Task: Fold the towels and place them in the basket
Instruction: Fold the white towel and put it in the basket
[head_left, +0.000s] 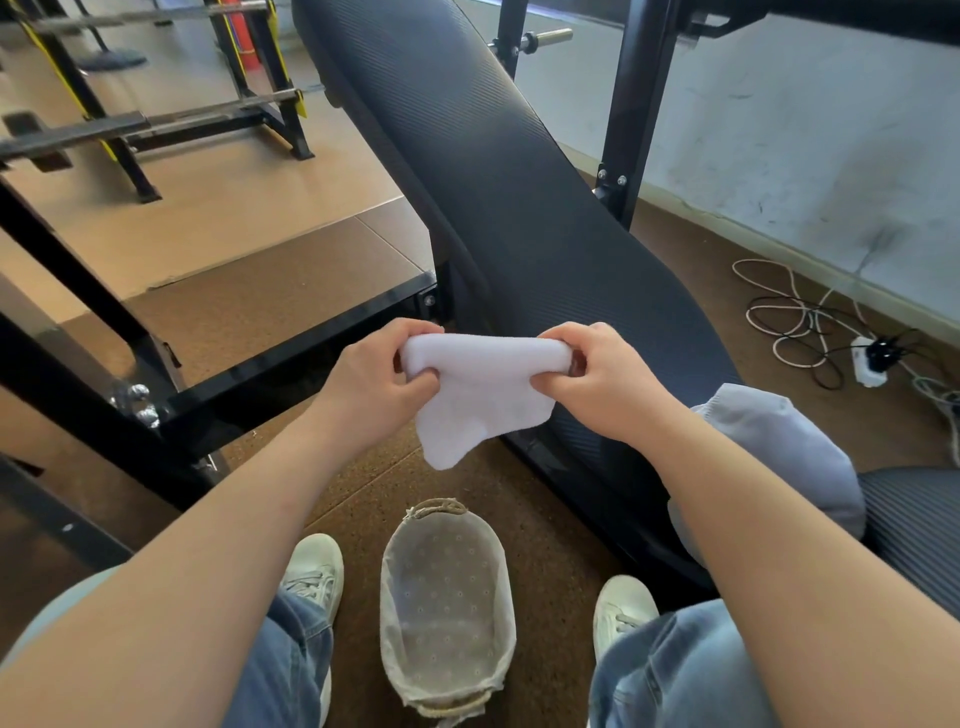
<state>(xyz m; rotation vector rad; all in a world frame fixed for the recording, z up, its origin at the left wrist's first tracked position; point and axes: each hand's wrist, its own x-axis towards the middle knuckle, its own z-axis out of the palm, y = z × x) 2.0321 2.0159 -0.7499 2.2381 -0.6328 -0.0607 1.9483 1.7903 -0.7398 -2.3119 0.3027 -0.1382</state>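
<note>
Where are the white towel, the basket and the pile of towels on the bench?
white towel (480, 395), head view, middle of the cloth.
basket (447, 597), head view, bare lining inside.
pile of towels (779, 447), head view, top of the heap.

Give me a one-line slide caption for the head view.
Left hand and right hand hold white towel above empty basket.

Basket (448, 603) on floor (550, 540) between both shoes. Towel (480, 395) held above and beyond it, between the hands. Second towel (779, 447) on bench (519, 208), right. Cables (810, 322) far right.
</note>
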